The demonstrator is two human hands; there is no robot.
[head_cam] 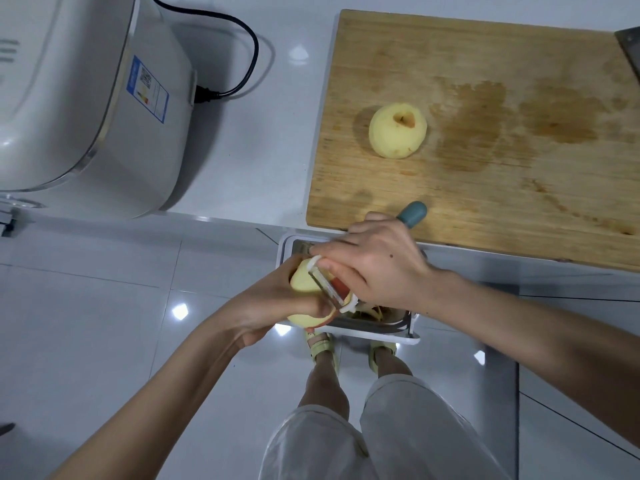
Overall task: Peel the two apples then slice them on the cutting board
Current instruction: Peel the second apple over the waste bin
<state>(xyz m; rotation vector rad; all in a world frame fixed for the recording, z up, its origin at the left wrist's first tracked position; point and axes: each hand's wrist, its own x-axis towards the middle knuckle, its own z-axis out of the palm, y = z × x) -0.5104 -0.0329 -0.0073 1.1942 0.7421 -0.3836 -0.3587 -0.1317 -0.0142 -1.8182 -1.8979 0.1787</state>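
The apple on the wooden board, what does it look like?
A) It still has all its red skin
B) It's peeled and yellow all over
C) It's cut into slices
B: the apple on the cutting board is whole and pale yellow all over, showing no red skin.

peeled apple point(397, 130) pale yellow, my other apple point(304, 283) yellow with a strip of red, board point(519, 188) tan wood grain with darker brown blotches, peeler point(334, 289) white with teal handle, cooker point(86, 98) off-white, blue sticker point(147, 88), black cord point(242, 39)
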